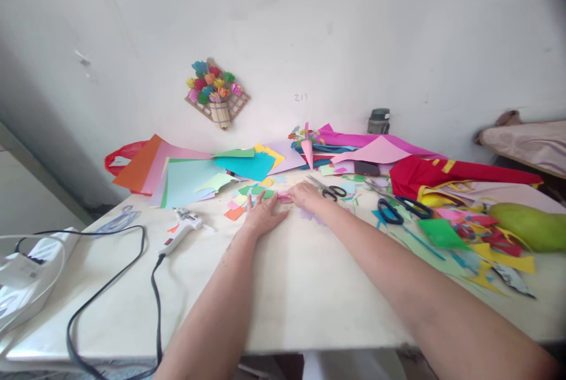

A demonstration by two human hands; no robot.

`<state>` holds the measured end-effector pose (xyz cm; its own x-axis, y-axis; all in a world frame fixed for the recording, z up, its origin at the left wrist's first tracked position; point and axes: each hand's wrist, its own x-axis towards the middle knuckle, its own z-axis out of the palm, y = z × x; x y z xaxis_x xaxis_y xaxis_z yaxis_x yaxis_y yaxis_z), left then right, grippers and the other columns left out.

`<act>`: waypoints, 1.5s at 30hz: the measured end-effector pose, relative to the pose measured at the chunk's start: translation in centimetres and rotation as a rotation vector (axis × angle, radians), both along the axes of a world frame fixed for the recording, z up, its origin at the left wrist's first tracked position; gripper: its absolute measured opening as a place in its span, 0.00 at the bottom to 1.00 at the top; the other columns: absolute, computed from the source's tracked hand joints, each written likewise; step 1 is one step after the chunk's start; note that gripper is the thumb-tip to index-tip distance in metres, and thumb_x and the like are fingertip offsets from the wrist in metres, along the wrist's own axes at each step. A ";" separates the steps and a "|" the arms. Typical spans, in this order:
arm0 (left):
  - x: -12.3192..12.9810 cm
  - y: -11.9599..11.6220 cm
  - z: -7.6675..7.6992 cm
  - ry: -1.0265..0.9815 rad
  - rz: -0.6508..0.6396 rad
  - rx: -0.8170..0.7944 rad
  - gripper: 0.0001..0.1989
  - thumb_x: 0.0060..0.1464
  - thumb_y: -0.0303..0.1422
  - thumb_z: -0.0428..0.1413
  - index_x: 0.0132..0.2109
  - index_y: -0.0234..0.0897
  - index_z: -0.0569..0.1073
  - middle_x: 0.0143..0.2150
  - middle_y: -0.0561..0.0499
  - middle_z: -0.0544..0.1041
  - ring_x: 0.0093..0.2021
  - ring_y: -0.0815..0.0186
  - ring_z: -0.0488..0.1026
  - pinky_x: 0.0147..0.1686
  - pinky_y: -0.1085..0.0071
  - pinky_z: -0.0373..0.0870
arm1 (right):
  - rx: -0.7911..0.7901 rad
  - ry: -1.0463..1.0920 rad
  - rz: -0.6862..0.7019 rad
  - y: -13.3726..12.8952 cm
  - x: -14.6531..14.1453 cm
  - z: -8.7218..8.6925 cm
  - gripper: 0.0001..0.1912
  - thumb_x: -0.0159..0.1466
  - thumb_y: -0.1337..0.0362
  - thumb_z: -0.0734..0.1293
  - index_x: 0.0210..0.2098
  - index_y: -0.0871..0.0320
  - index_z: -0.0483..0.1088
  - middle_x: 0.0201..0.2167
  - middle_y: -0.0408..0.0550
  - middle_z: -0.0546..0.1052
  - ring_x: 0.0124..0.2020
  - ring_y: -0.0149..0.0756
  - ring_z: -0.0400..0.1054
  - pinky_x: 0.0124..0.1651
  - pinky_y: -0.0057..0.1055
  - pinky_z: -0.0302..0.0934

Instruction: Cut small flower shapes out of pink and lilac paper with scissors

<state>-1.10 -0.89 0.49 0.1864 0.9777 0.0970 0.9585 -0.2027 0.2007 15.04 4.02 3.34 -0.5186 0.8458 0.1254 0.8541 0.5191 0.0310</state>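
My left hand (265, 215) lies flat on the table with its fingers apart, among small cut paper pieces. Its fingertips reach beside a small pink paper piece (284, 197). My right hand (304, 196) has its fingers pressed together on that piece's right end. Green paper cutouts (260, 193) and an orange scrap (235, 213) lie around the left fingertips. Just beyond my right hand are small black-handled scissors (333, 191). A lilac cutout (309, 215) shows partly under the right wrist.
A glue gun (182, 232) with a black cord rests at left, near a white power strip (39, 262). Coloured sheets (190, 176) and a pink paper cone with flowers (308, 150) stand along the wall. Larger scissors (400, 209) and many scraps lie at right.
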 end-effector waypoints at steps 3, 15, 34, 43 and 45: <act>0.0 0.0 0.0 -0.023 0.008 0.007 0.36 0.58 0.50 0.48 0.69 0.40 0.58 0.70 0.45 0.60 0.73 0.53 0.44 0.67 0.45 0.24 | 0.033 0.105 -0.040 0.2 0.1 -0.4 0.17 0.69 0.64 0.60 0.43 0.58 0.80 0.45 0.58 0.81 0.48 0.42 0.74 0.48 0.30 0.60; -0.5 0.4 0.7 -0.739 0.039 0.173 0.24 0.60 0.47 0.46 0.43 0.36 0.81 0.48 0.43 0.81 0.54 0.51 0.72 0.56 0.58 0.64 | -0.518 1.221 -0.062 -0.9 1.3 0.5 0.09 0.61 0.71 0.63 0.27 0.62 0.74 0.22 0.45 0.79 0.25 0.31 0.73 0.32 0.26 0.65; -0.6 0.1 0.4 -1.186 -0.005 -0.041 0.23 0.44 0.53 0.62 0.31 0.35 0.76 0.23 0.49 0.77 0.25 0.67 0.70 0.28 0.72 0.62 | -0.651 1.331 -0.028 -3.1 1.1 -1.2 0.07 0.58 0.73 0.64 0.33 0.61 0.74 0.25 0.44 0.80 0.12 0.22 0.62 0.19 0.21 0.56; -0.6 0.2 0.4 -1.407 0.005 -0.089 0.27 0.31 0.44 0.71 0.39 0.34 0.76 0.26 0.52 0.77 0.27 0.66 0.74 0.32 0.68 0.71 | -0.606 1.219 0.024 -3.2 1.3 -1.0 0.12 0.58 0.73 0.63 0.36 0.61 0.78 0.25 0.43 0.78 0.16 0.23 0.67 0.20 0.19 0.57; -0.6 0.2 0.4 -1.406 -0.001 -0.089 0.27 0.31 0.44 0.71 0.39 0.34 0.76 0.25 0.53 0.77 0.27 0.66 0.75 0.33 0.67 0.72 | -0.585 1.223 0.035 -3.0 1.3 -1.2 0.11 0.58 0.72 0.64 0.36 0.61 0.79 0.24 0.42 0.78 0.17 0.23 0.67 0.20 0.19 0.57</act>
<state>-1.65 -0.72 0.91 -0.0125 0.9902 0.1391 -0.0510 -0.1396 0.9889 16.32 1.00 2.16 -0.3575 0.9222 0.1475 0.1616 0.2167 -0.9628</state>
